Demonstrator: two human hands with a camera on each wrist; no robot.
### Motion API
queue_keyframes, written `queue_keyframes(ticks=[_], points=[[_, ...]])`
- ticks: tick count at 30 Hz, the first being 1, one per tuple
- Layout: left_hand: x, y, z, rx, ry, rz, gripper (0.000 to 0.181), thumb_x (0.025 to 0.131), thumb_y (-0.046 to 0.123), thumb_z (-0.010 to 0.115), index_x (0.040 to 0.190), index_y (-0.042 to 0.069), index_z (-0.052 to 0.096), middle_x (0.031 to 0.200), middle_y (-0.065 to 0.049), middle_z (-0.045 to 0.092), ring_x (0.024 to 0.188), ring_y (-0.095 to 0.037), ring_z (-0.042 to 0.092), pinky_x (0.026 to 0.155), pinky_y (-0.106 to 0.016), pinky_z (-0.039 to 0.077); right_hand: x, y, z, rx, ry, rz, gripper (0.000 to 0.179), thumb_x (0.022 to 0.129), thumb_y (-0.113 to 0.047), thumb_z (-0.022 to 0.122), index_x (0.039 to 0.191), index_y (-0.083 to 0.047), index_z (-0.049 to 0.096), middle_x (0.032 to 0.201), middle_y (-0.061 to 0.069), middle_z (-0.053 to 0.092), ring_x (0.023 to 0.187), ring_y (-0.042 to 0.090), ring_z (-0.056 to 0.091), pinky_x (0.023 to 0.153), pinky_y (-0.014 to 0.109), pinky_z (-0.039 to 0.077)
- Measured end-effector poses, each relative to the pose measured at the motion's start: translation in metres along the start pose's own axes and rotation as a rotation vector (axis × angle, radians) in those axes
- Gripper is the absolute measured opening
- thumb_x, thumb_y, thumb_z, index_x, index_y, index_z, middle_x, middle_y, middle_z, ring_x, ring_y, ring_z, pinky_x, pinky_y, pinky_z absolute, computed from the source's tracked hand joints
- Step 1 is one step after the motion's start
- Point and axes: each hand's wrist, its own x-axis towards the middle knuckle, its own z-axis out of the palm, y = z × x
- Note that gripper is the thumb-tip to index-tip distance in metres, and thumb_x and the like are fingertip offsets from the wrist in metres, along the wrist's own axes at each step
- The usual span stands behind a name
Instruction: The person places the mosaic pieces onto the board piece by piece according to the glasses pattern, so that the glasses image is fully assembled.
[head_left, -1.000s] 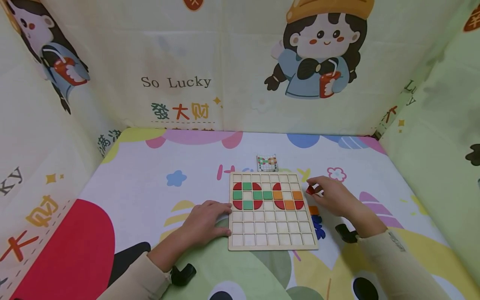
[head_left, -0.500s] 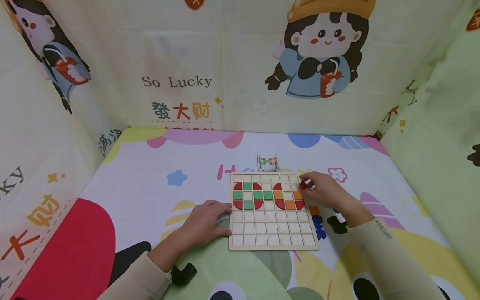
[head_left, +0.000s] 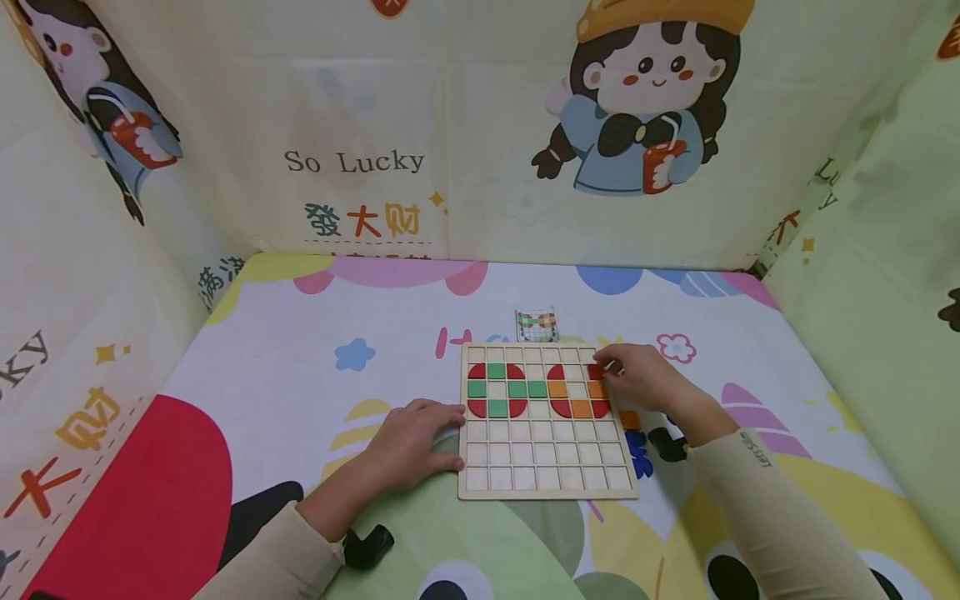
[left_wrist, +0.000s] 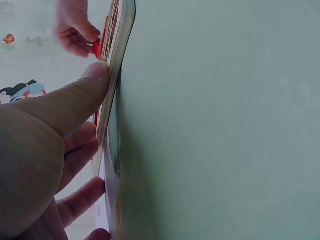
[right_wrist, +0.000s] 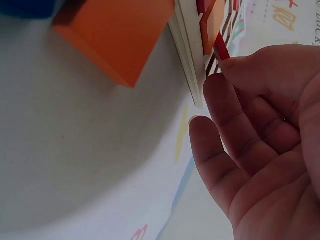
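Observation:
A wooden grid board [head_left: 547, 478] lies flat, with red quarter-round, green and orange square pieces in its upper rows. With thumb and finger, my right hand [head_left: 647, 379] pinches a red piece [right_wrist: 221, 46] at the board's right column, just behind an orange square [head_left: 596, 389]. That piece looks tilted in the right wrist view, and the hand partly covers it. My left hand [head_left: 411, 442] rests at the board's left edge, its thumb and fingertips touching the rim, fingers relaxed. From the left wrist view, the thumb [left_wrist: 85, 95] presses against the board's side.
A small pattern card [head_left: 536, 326] stands behind the board. Orange pieces [head_left: 628, 420] and blue pieces [head_left: 639, 454] lie beside its right edge. Printed cloth covers the table and the walls [head_left: 480, 133] around it.
My right hand has moved left with the red piece, from beside the board to over its right column, and the piece has come down there. The left hand has stayed in place.

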Motion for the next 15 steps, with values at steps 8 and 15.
queue_keyframes(ticks=[8, 15], points=[[-0.0006, 0.0008, -0.0009, 0.005, -0.001, 0.002, 0.056, 0.081, 0.035, 0.084, 0.129, 0.014, 0.065, 0.136, 0.002, 0.060, 0.126, -0.027, 0.050, 0.100, -0.052, 0.041, 0.0018, -0.0011, 0.0023, 0.002, -0.002, 0.024, 0.026, 0.095, -0.005, 0.062, 0.119, 0.001, 0.068, 0.105, 0.012, 0.069, 0.096, 0.029, 0.062, 0.084, 0.043, 0.055], [-0.0005, 0.0015, -0.0008, 0.000, -0.006, -0.002, 0.056, 0.081, 0.035, 0.084, 0.129, 0.014, 0.066, 0.137, 0.002, 0.060, 0.126, -0.027, 0.050, 0.101, -0.053, 0.040, 0.0044, -0.0015, 0.0047, -0.025, 0.000, 0.018, 0.024, 0.096, -0.005, 0.061, 0.117, 0.001, 0.069, 0.101, 0.011, 0.068, 0.093, 0.028, 0.061, 0.084, 0.044, 0.055]])
